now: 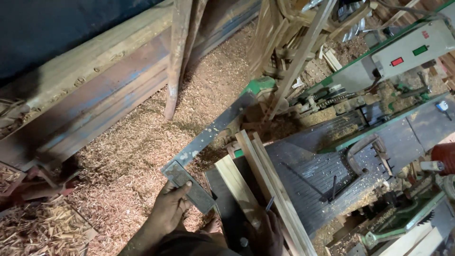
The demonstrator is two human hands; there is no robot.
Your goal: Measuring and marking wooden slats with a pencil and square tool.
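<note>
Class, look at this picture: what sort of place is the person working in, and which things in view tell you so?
Most likely a woodworking shop or small sawmill. Sawdust and shavings cover the floor, a green woodworking machine stands at the right, and cut wooden strips lie across its table.

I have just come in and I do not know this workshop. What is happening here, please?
A person holds a metal square with the left hand, its short arm beside a wooden strip. The right hand holds a pencil against the strips, which lie on the machine table. Sawdust covers the floor.

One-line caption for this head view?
Left hand holds a steel square; right hand pencils a plank.
</note>
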